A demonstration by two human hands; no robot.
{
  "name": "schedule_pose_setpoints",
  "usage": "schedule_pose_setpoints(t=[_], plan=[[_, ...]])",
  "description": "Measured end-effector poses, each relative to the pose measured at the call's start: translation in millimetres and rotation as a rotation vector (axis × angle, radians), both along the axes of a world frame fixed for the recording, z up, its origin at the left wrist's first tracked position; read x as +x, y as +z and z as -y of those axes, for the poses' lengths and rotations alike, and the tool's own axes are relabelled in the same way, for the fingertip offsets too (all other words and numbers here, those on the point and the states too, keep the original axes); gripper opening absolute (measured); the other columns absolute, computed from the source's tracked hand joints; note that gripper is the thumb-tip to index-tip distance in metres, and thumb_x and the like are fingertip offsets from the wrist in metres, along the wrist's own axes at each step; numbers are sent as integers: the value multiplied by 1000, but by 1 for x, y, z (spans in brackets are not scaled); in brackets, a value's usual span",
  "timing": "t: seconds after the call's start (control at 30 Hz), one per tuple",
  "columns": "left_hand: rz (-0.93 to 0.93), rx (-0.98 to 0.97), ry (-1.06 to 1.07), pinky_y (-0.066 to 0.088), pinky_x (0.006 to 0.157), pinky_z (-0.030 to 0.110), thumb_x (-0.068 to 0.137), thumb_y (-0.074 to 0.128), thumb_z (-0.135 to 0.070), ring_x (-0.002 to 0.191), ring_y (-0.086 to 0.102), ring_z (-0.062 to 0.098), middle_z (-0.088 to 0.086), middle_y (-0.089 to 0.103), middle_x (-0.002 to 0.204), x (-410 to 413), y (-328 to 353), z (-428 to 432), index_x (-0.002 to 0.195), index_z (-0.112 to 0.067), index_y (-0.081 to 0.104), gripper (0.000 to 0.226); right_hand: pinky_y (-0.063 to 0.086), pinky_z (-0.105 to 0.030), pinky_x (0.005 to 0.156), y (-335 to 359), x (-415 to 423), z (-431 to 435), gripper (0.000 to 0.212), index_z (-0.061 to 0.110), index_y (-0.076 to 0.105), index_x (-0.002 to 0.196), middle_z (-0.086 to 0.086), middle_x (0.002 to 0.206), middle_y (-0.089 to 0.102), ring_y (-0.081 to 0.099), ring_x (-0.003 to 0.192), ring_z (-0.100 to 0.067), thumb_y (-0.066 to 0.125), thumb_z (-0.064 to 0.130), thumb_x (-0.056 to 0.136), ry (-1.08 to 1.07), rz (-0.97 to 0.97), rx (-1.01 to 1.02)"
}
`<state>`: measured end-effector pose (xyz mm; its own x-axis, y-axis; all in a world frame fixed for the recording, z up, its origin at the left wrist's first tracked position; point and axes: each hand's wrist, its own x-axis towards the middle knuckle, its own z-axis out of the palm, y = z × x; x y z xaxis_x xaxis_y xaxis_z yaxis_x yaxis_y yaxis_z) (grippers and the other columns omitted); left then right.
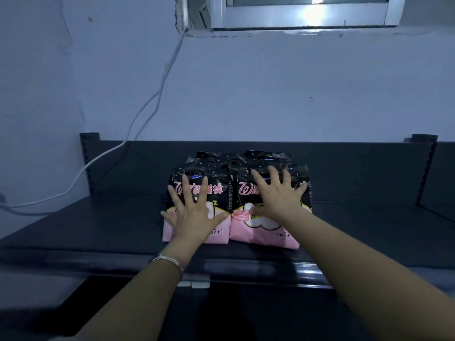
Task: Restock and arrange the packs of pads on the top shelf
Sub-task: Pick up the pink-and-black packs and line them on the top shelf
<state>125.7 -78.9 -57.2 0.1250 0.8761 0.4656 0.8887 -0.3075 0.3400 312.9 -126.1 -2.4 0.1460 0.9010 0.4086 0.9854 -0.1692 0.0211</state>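
Far left: white cable [157, 94] runs down the wall [270, 82] from the upper middle, loops low, and passes just beside the left upright [88, 163] of the rack before leaving at the left edge.

Shelf [98, 225]: dark, with a low back panel. Light is dim.

Left pack [218, 190]: stands about mid-shelf, a little left of centre. Black top with stars and pink lettering, pink base marked "2+1". It leans slightly toward the far side.

Left hand [194, 217]: flat on the front of the left pack, fingers straight and spread wide, palm over the lower half, thumb pointing toward the seam between the two packs. No curl, no grasp, just pressing. A thin bracelet [170, 260] sits on that wrist.

Below the wrist, two small pale labels [194, 284] sit on the shelf's near edge.

Right pack [246, 232]: same print, touching the left pack side by side, its near bottom corner sitting a bit closer than its neighbour's.

Right hand [275, 198]: flat on the upper front of the right pack, fingers splayed and straight, tips reaching the top edge. It holds nothing.

Rear packs [221, 158]: more black starred tops show just behind the front pair, touching them. How many, I cannot tell.

Above, centre-right: bottom of a white-framed window [295, 13] with a bright reflection.

Far right: right upright [426, 168], slotted, at the shelf's far corner.
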Motion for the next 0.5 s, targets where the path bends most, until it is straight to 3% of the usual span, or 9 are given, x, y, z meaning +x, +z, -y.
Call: schedule_pose_setpoints(t=[0.13,0.3,0.4,0.5], plan=[[-18,-91,-56,22,105,64,66,61,-75,140,-25,37,-4,-31,152,-10,10,-7,142,-50,-17,111,9,-78,101,-3,5,2,120,47,-16,145,-2,158,-3,-6,145,-35,70,70,64,35,4,-80],[-79,-110,-29,34,102,57,60,67,-74,142,-6,42,1,-30,153,-11,21,-9,141,-53,-16,118,3,-79,99,-10,7,1,124,46,-20,144,-5,159,1,-4,146,-34,69,72,62,26,52,-142],[-150,-118,24,28,106,51,60,61,-80,139,10,41,11,-19,156,-14,31,-11,143,-49,-15,118,4,-79,100,-13,7,1,124,45,-20,144,-5,159,1,-3,146,-34,68,73,62,19,65,-126],[-69,-85,59,26,109,48,61,58,-81,137,18,38,14,-5,157,-19,37,-17,148,-42,-7,115,4,-78,101,-14,8,2,123,45,-19,144,-5,159,3,-2,146,-34,68,73,62,18,65,-117]])
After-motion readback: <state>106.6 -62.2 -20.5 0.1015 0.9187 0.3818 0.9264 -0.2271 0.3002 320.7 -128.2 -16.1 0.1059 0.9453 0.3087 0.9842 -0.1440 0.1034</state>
